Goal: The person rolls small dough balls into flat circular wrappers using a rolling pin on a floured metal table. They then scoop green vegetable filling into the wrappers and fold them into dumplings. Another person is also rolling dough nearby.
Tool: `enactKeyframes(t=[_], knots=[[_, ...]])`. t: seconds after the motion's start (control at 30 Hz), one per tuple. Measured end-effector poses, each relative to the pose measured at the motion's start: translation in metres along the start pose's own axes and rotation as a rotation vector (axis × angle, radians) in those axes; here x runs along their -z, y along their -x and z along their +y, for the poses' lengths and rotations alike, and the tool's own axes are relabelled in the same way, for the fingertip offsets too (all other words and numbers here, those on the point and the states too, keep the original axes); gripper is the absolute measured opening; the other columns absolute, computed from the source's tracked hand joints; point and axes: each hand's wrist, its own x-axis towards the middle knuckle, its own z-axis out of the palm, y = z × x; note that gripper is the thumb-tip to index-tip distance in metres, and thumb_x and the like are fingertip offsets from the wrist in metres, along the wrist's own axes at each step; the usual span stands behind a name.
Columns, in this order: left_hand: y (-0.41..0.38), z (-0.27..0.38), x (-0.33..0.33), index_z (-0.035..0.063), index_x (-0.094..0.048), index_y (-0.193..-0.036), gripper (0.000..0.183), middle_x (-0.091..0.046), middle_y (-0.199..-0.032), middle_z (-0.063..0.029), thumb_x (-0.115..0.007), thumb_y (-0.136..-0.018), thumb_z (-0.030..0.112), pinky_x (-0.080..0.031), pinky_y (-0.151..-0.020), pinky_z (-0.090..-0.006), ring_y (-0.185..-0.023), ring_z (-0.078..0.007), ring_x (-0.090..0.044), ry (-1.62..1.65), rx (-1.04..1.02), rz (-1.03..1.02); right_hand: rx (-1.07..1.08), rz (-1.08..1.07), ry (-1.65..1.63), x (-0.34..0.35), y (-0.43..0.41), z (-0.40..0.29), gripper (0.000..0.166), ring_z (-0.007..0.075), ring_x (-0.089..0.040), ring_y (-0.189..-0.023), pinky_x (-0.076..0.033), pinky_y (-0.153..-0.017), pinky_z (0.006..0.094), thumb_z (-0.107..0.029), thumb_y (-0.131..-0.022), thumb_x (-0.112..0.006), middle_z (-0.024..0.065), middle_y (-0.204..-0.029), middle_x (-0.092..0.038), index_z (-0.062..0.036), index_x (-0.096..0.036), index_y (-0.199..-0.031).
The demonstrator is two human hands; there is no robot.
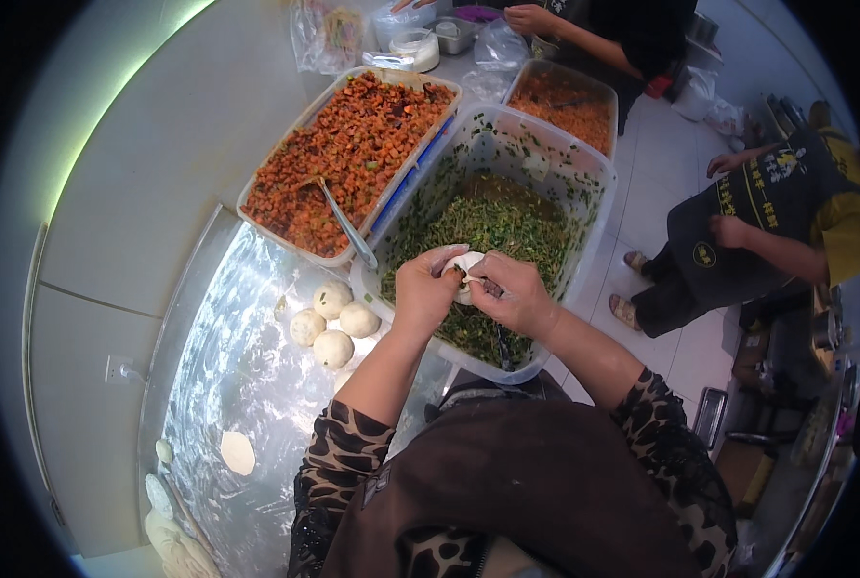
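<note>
Both my hands hold one filled dough bun (461,266) above a deep plastic tub (594,170) of chopped green filling (487,220). My left hand (430,289) cups the bun from the left, its thumb by the opening where some green shows. With fingertips, my right hand (514,295) pinches the gathered dough edge at the top. A dark utensil handle (503,347) rises from the filling below my right hand. Left of the tub, several round filled buns (332,349) sit together on the floured metal table (256,383); my left forearm partly covers one.
A tray of diced reddish filling (357,144) with a metal spoon (347,224) adjoins the tub. Another orange filling bin (563,108) stands behind. A flat dough wrapper (238,453), a rolling pin (188,509) and dough lumps (177,545) lie left. Two people (762,209) (589,36) stand nearby.
</note>
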Motion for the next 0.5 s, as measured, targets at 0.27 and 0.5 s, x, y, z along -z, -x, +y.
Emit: enactKeyframes(t=[0.27,0.5], knots=[[-0.01,-0.001,0.021,-0.0052,-0.049,-0.137,0.055,-0.063,-0.123,-0.0128,-0.056,-0.082,-0.006,-0.044,-0.099,-0.0297,-0.114,-0.0179,-0.06,0.341,0.098,-0.313,-0.125,0.091,-0.075,0.0,-0.004,0.01,0.014,0.0071,-0.06,-0.063,-0.048,-0.053,0.0245,-0.001,-0.085,-0.065,0.0052,-0.077,-0.063,-0.0007,-0.062,-0.099],[0.007,-0.006,0.008,-0.0027,-0.046,-0.14,0.053,-0.061,-0.125,-0.0105,-0.062,-0.091,0.008,-0.047,-0.097,-0.0321,-0.114,-0.0188,-0.059,0.547,0.123,-0.313,-0.316,0.136,-0.335,-0.002,-0.008,0.003,0.006,0.0062,-0.059,-0.056,-0.047,-0.048,0.0214,-0.001,-0.089,-0.063,0.0031,-0.077,-0.063,-0.0007,-0.059,-0.094]])
